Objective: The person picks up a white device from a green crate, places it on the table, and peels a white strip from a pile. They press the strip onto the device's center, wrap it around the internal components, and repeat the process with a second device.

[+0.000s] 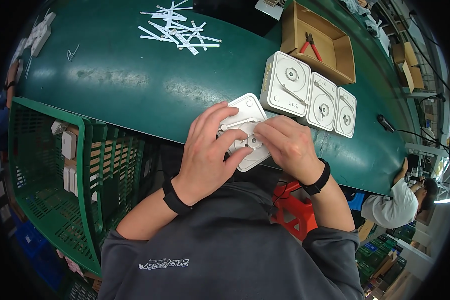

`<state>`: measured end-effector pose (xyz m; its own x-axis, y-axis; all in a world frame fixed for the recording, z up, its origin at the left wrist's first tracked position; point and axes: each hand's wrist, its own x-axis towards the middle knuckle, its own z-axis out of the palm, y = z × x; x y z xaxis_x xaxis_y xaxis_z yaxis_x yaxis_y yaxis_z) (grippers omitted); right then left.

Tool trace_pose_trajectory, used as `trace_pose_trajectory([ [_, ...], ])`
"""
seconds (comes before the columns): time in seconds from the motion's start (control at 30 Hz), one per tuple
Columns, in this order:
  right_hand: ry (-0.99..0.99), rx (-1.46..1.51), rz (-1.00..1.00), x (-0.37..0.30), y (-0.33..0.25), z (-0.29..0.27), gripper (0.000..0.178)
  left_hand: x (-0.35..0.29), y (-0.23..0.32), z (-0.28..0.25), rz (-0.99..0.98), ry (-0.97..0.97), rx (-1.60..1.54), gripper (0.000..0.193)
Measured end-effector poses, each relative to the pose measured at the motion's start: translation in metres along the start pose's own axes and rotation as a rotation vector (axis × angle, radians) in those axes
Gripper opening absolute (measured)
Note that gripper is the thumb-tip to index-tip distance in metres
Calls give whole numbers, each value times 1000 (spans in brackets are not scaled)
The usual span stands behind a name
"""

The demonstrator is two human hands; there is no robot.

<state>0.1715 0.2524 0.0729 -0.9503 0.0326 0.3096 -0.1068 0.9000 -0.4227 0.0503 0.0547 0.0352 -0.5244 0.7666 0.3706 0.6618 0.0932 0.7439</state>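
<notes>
A white record-player-shaped device (249,105) with rounded corners is tilted between my hands at the table's near edge. It has a round disc and a slim arm on its face. My left hand (205,145) wraps its left side, with the thumb and index finger bent over the face beside the disc. My right hand (287,145) grips it from the right, fingers pressed together at the disc's edge. Whether those fingertips also pinch a small part is hidden. Just beyond my right hand, three similar white devices (322,107) stand in a row, discs facing up.
White strips (177,32) lie scattered at the far side of the green table (110,55). An open cardboard box (317,22) holds red-handled pliers (311,47). A green crate (87,200) with white parts stands at left. A red stool (297,215) and another person (392,205) are at right.
</notes>
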Motion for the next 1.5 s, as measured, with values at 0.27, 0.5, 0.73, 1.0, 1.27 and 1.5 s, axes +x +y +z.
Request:
trace_pose_trajectory([
  [0.27,14,-17,-18,-3,3,3,20,1,2,-5,15,-28,12,20],
  [0.5,18,-24,-21,-4,6,4,22,9,-2,-14,102,-94,36,19],
  [0.73,22,-29,-24,-5,6,5,21,29,-5,-22,248,-170,105,18],
  [1.0,20,-46,-46,-5,10,5,20,50,-14,-27,457,-262,160,10],
  [1.27,53,113,30,-16,11,1,21,55,-26,-27,603,-323,171,13],
  [1.5,167,162,275,-38,-21,8,24,57,-25,-29,649,-337,200,14],
])
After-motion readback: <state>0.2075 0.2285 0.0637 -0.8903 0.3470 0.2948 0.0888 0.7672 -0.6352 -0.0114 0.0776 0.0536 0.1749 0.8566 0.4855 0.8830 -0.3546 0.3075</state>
